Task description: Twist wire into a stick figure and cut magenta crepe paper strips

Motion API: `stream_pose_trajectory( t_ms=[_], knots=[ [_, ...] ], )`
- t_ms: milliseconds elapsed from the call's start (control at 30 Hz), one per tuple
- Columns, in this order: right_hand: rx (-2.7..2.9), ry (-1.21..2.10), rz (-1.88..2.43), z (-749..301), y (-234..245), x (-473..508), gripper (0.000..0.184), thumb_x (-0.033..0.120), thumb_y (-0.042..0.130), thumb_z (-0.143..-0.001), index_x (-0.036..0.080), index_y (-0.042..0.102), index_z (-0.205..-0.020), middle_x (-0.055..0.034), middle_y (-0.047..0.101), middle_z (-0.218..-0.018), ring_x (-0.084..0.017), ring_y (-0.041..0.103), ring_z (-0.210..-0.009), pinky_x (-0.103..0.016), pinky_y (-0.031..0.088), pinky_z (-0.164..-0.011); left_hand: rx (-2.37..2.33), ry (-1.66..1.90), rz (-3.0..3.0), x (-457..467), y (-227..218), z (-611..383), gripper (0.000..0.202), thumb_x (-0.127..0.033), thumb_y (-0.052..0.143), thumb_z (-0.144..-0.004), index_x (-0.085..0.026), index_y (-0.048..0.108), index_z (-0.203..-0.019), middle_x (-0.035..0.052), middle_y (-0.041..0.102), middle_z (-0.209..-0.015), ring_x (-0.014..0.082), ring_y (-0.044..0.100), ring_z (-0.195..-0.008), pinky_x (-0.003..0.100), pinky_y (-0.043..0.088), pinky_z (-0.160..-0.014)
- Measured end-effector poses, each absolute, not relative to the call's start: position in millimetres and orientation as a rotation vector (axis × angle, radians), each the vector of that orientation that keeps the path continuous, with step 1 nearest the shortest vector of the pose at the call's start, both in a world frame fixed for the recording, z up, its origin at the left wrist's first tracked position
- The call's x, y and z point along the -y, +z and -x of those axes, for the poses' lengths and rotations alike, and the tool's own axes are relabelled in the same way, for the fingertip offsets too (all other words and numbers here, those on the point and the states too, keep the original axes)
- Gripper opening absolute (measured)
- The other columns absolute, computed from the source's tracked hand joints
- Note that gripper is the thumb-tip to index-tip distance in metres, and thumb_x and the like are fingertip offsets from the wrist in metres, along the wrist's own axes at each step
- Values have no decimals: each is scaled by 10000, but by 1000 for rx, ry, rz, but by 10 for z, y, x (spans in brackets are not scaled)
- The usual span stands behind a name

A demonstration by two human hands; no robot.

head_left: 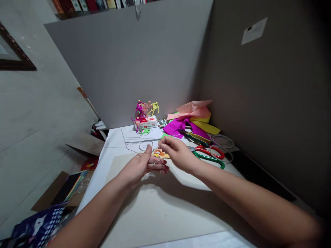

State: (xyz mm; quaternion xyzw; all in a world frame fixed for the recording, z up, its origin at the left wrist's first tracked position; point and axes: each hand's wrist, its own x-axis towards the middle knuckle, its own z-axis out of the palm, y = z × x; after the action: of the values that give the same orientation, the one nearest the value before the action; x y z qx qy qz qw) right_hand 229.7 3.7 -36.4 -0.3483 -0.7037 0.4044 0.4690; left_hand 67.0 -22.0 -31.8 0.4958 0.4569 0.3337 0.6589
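Observation:
My left hand [144, 163] is turned palm up over the grey board, its thumb raised and fingers held together. It holds a thin, twisted silver wire [154, 162] that lies across its fingers in bends and loops. One strand sticks out to the left past the thumb. Just to the right, my right hand [177, 151] is closed in a pinch at the wire's upper end; the exact spot between its fingertips is too small to make out. Behind the hands lie orange-handled scissors [159, 152], partly hidden, and several straight lengths of wire [138, 139].
Red-and-green-handled shears [209, 153], pliers [198, 138] and wire coils [223, 142] lie at the right. Crepe paper sheets [192, 117] are heaped behind them. Small coloured wire figures [147, 108] stand on a little box [148, 123]. Grey panels [134, 69] wall the back and right.

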Motion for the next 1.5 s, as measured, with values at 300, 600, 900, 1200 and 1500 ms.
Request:
stream_pose_trajectory(
  t_ms=[300,600,900,1200,1500],
  knots=[
    [1396,1450,700,-2271,-340,-8,237,192,623,-662,188,389,-628,45,441,-646,-88,379,-555,-233,309,-540,-1052,738,-1084,195,-253,-596,683,-619,337,-851,-44,700,-789,176,730,-777,267,694,-770,400,454,-869],
    [1237,1517,763,-2243,-429,-75,383,462,559,-772,178,429,-549,45,418,-488,-69,328,-416,-223,241,-430,-992,691,-1171,249,-223,-599,689,-639,331,-839,-55,691,-902,187,723,-894,272,684,-860,413,414,-930],
    [1925,644,936,-2347,-356,-15,388,377,610,-745,171,412,-482,41,389,-470,-81,324,-483,-242,219,-490,-1131,681,-1267,220,-188,-577,684,-638,337,-836,-56,694,-813,174,725,-817,268,684,-780,417,433,-881],
    [1536,1000,872,-2275,-448,-60,478,475,479,-855,160,504,-498,15,449,-472,-90,392,-467,-235,282,-477,-1161,737,-1173,189,-157,-525,621,-618,420,-817,-57,686,-819,181,728,-804,276,689,-791,418,441,-871],
    [1123,1327,607,-2200,-483,-13,414,507,535,-827,157,601,-615,-36,580,-618,-103,474,-515,-234,371,-488,-1114,757,-1047,173,-113,-505,652,-618,350,-848,-53,669,-920,171,729,-816,257,689,-803,409,444,-885]
  ],
)
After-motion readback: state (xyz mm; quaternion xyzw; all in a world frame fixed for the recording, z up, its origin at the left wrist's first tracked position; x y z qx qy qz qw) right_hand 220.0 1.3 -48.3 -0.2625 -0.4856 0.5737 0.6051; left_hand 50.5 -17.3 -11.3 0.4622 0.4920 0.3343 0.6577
